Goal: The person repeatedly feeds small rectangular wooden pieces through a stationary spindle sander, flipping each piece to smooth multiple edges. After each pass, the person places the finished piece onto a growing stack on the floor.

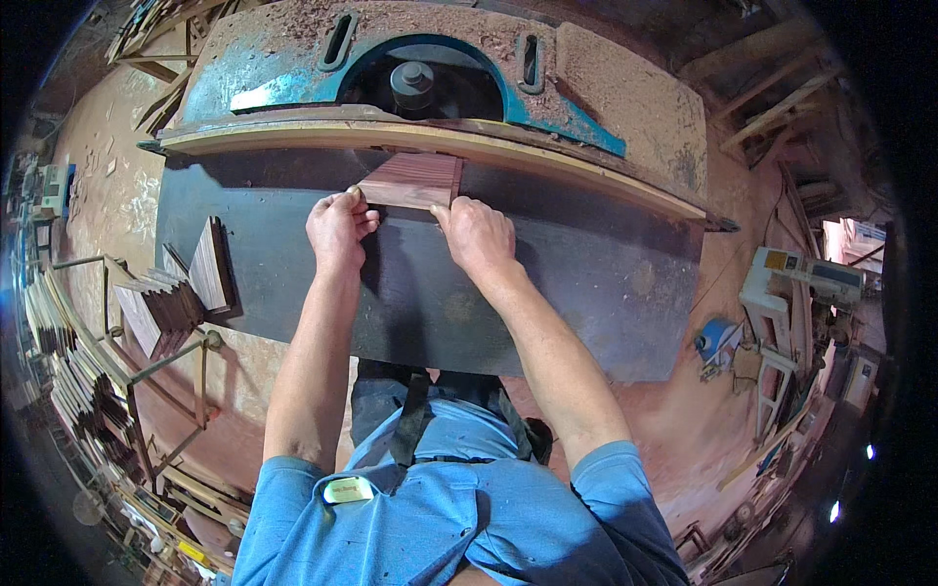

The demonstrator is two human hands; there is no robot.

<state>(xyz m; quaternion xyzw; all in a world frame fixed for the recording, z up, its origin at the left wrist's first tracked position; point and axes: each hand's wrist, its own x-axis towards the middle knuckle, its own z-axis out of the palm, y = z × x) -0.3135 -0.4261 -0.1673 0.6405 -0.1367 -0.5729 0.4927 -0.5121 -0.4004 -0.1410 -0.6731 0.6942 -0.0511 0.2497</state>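
A reddish-brown wooden board (410, 182) with one slanted side lies on the dark metal machine table (586, 283). Its far edge meets the long wooden fence (547, 158). My left hand (339, 227) pinches the board's near left corner between thumb and curled fingers. At the near right corner, my right hand (477, 232) grips the board, thumb at its edge and the other fingers curled. Behind the fence sits a round spindle (412, 83) inside a teal curved guard (489, 61). Whatever cutter meets the wood is hidden by the fence and board.
A stack of similar boards (161, 311) stands at the table's left edge, with a few more boards (210, 266) leaning on the table. A metal rack (137, 376) holds further pieces at left. Sawdust (625, 107) covers the machine's back. A grey machine (782, 293) stands at right.
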